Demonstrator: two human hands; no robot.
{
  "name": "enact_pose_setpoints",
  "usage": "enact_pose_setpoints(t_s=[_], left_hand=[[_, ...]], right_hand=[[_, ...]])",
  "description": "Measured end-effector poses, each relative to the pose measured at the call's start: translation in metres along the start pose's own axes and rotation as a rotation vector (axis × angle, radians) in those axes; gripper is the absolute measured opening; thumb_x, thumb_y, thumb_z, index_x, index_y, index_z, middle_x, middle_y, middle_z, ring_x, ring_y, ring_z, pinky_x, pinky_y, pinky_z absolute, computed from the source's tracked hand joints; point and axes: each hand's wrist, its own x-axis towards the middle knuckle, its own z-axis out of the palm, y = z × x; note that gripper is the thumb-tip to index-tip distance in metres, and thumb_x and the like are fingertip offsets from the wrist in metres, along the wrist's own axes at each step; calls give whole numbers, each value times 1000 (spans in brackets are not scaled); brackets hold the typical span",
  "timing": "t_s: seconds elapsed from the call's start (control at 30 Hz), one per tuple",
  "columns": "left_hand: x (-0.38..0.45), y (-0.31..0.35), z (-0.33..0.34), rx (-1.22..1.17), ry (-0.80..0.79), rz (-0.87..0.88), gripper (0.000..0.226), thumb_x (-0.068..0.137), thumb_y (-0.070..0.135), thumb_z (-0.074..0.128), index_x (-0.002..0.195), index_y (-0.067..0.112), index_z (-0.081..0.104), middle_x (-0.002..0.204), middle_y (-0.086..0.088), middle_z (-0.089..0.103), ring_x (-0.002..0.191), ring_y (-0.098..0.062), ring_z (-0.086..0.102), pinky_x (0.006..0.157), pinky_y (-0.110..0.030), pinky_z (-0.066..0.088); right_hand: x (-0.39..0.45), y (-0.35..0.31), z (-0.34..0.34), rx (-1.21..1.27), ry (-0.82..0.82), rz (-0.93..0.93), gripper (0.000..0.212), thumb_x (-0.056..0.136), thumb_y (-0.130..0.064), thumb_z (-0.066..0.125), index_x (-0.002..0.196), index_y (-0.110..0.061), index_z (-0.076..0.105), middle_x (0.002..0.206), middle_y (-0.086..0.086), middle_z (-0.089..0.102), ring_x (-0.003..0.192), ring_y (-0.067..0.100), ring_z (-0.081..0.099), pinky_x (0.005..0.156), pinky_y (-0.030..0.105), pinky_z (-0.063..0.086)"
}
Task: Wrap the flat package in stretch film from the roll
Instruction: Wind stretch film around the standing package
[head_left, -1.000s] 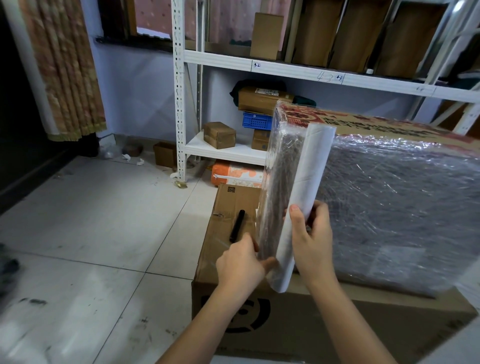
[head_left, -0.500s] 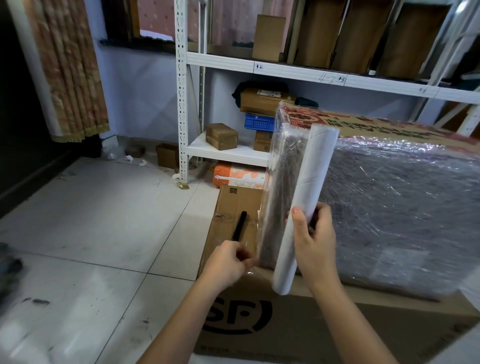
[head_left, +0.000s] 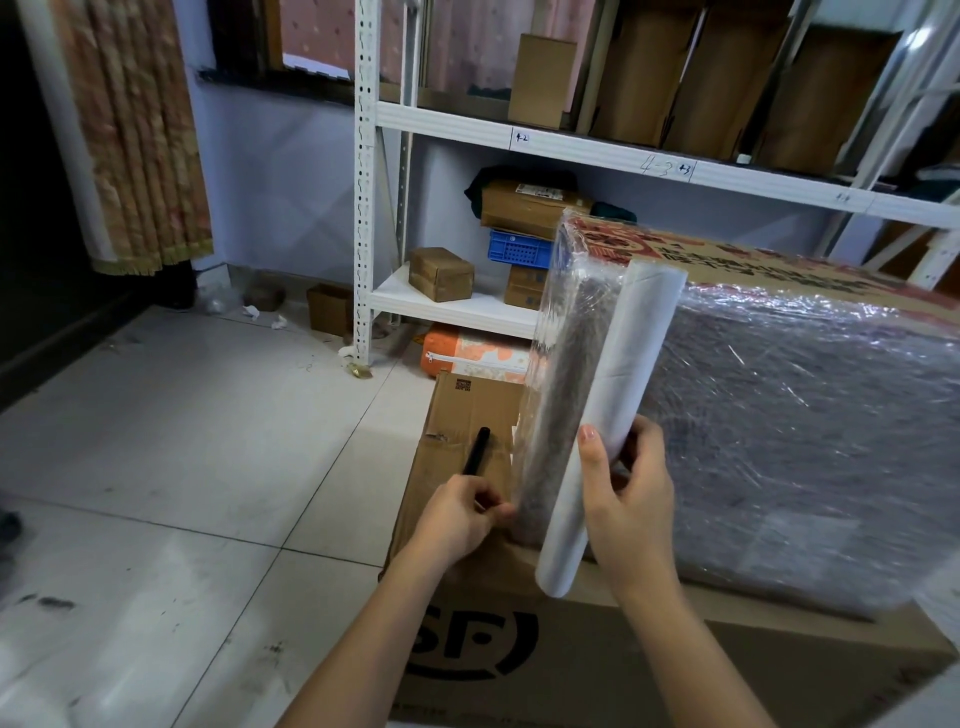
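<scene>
From the head view, the white roll (head_left: 613, 415) is held tilted in the right hand (head_left: 631, 506), with thumb and fingers curled around its lower part. The flat package (head_left: 800, 431), already covered in shiny film, is stood on edge on a big brown box (head_left: 571, 660), just behind that hand. The left hand (head_left: 460, 519) is curled at the package's near corner; a black pen (head_left: 477, 451) is seen just above it, but what is held cannot be told.
</scene>
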Motion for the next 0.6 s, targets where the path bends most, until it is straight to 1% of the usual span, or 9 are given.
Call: enact_pose_setpoints(t_s=[0.07, 0.13, 0.23, 0.3, 0.37, 0.43, 0.47, 0.53, 0.6], left_hand=[[4, 1, 1, -2, -8, -8, 11, 87, 34, 67, 80, 31, 58, 87, 10, 59, 85, -6, 55, 78, -27, 46], [6, 1, 2, -25, 2, -23, 11, 86, 32, 68, 81, 28, 59, 87, 8, 60, 84, -6, 55, 77, -26, 46], [8, 1, 3, -108, 22, -73, 14, 83, 29, 72, 81, 23, 60, 86, 4, 62, 82, -8, 56, 73, -25, 46], [8, 0, 3, -163, 66, -114, 22, 78, 30, 77, 78, 18, 59, 80, 2, 62, 75, -9, 56, 66, -23, 44], [8, -1, 4, -165, 128, -145, 27, 74, 32, 80, 75, 17, 57, 75, 2, 61, 71, -8, 54, 61, -21, 41], [7, 0, 7, -173, 133, -181, 25, 74, 31, 80, 77, 17, 59, 77, 1, 63, 73, -9, 57, 65, -24, 45], [7, 1, 9, -207, 108, -204, 21, 76, 28, 78, 79, 16, 61, 79, 0, 65, 75, -12, 59, 69, -28, 49], [7, 5, 12, -382, 46, -269, 12, 81, 17, 74, 82, 11, 64, 79, -6, 67, 73, -16, 65, 74, -34, 56], [6, 10, 13, -602, 13, -370, 6, 85, 3, 67, 84, 5, 62, 79, -12, 67, 69, -19, 67, 69, -32, 58]], right_hand=[[0, 0, 0, 19, 7, -7, 28, 82, -43, 52, 103, -24, 50, 81, -8, 61, 73, 4, 61, 63, 21, 52], [0, 0, 1, 30, 9, -13, 27, 82, -43, 52, 102, -26, 49, 84, -8, 61, 74, 3, 61, 63, 18, 51], [1, 0, 1, 52, 10, -1, 24, 81, -43, 53, 100, -29, 49, 85, -8, 61, 76, 2, 61, 64, 18, 52], [1, 0, 1, 70, 26, 3, 23, 79, -44, 53, 97, -30, 49, 83, -8, 61, 73, 1, 60, 63, 16, 50], [1, 0, 1, 85, 31, 3, 26, 79, -43, 54, 98, -25, 50, 83, -7, 61, 71, -1, 60, 62, 14, 48], [1, 0, 2, 89, 33, 2, 27, 79, -42, 54, 98, -25, 50, 83, -6, 61, 71, -2, 60, 61, 12, 48], [1, 0, 2, 91, 32, 0, 25, 79, -42, 54, 97, -26, 50, 83, -7, 61, 71, -2, 60, 61, 12, 48], [2, 0, 2, 94, 25, -2, 25, 79, -42, 54, 97, -25, 50, 84, -7, 61, 72, -2, 60, 62, 13, 48], [2, -1, 2, 98, 20, -1, 29, 79, -42, 53, 100, -22, 50, 84, -7, 60, 72, -3, 60, 62, 13, 49]])
